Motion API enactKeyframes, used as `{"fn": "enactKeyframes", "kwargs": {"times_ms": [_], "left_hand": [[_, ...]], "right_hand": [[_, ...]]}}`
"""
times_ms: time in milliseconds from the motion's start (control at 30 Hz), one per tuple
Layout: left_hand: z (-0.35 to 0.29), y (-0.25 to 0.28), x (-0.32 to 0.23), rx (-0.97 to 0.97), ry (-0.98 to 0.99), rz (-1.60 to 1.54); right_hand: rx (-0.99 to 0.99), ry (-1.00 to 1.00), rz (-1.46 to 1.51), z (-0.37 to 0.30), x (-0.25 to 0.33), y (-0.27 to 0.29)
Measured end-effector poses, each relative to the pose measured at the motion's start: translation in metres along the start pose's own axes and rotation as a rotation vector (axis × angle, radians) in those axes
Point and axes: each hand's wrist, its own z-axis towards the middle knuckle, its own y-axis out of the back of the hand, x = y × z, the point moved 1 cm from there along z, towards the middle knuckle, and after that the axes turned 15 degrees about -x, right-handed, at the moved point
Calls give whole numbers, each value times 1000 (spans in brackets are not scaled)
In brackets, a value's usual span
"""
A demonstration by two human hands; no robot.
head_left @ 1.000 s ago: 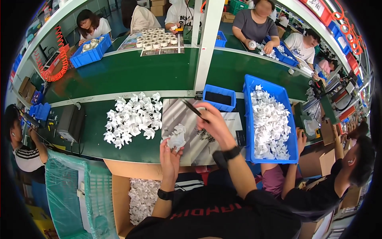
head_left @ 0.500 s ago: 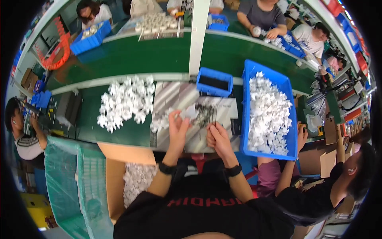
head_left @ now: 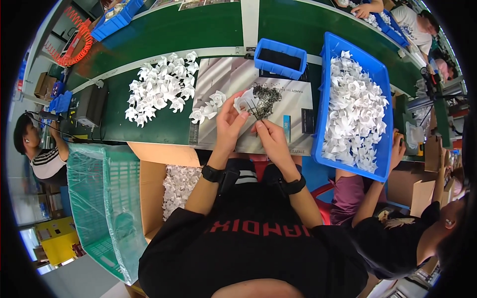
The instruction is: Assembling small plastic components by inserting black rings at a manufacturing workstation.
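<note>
My left hand (head_left: 228,126) pinches a white plastic part (head_left: 245,101) with curved fins above the printed sheet (head_left: 213,74). Thin dark tweezers (head_left: 255,115) are gripped in my right hand (head_left: 273,143), their tips at the white part's near side. Whether the tips hold a small piece is too fine to tell. Just behind and to the right of the part lies a scatter of tiny black pieces (head_left: 270,99). Several more white parts (head_left: 208,107) rest on the sheet left of my left hand.
A small blue bin (head_left: 280,70) of black pieces stands behind the scatter. On the right is a large blue bin (head_left: 323,99) heaped with white parts. Many white parts (head_left: 161,89) lie on the green bench at left. A cardboard box (head_left: 151,188) sits below; a co-worker's hand (head_left: 396,149) is at right.
The view has tilted down, so the bench sits higher in the picture. My hands have come closer together, and the tweezers now meet the white part.
</note>
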Motion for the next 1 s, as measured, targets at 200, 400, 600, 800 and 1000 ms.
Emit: {"fn": "enactKeyframes", "kwargs": {"times_ms": [200,400,600,800,1000], "left_hand": [[-4,-3,-5,-24,-23,-110],[-3,-3,-6,8,-57,-63],[1,-3,-5,11,-69,-19],[1,3,1,4,-181,71],[-4,1,2,-8,-176,111]], "right_hand": [[-3,-3,-13,-2,1,-2],[-11,22,-15,1,3,-2],[-3,12,-27,5,3,-1],[-62,95,10,6,-3,-8],[-104,58,-19,0,-11,-9]]}}
